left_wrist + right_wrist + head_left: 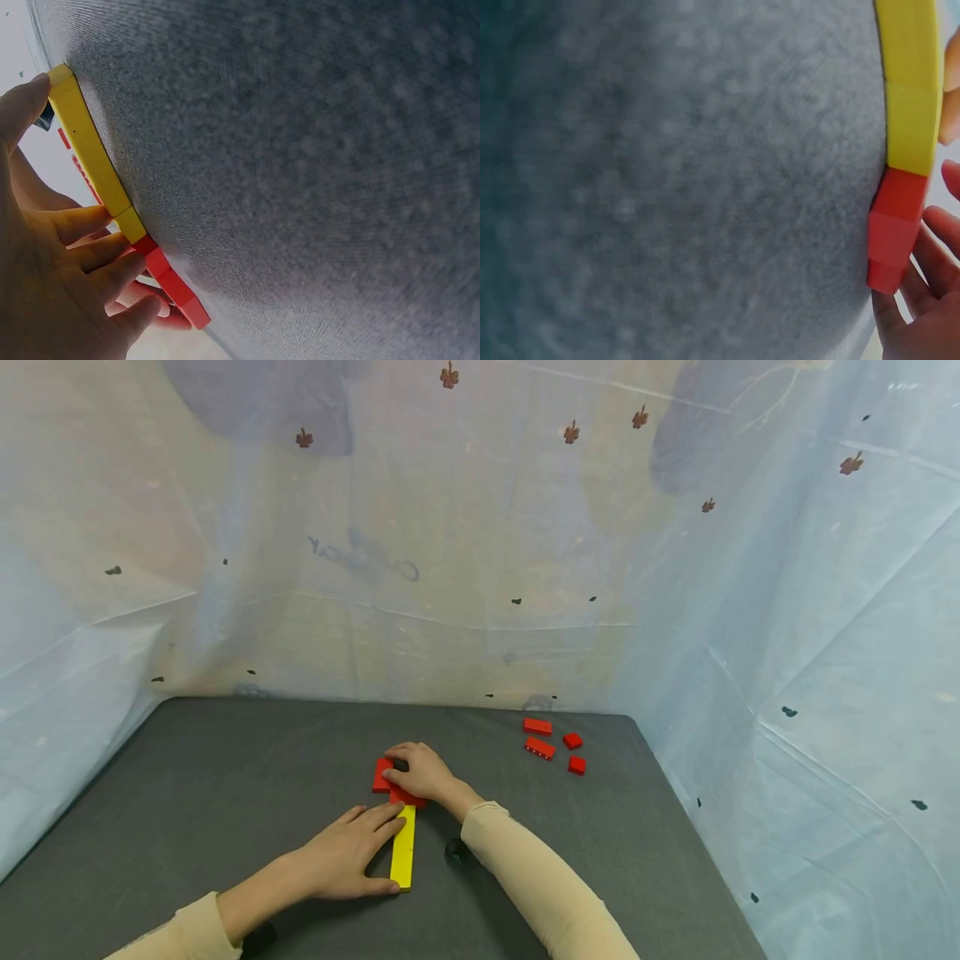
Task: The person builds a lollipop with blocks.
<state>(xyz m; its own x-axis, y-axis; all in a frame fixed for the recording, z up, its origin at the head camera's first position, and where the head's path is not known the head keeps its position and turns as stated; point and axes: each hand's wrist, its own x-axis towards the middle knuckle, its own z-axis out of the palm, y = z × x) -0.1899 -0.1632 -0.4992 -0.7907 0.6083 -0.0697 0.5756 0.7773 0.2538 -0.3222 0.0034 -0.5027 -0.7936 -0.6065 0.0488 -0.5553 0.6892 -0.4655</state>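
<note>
Yellow strip on grey table, far end touching red blocks. Left hand: fingers spread, unclenched, touching strip. Right hand bent over red blocks; can't tell if grasping. Four loose red pieces far right.

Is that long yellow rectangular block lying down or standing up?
Lying down: in the head view, the long yellow rectangular block stretches along the dark grey tabletop, with the left hand touching it.
</note>
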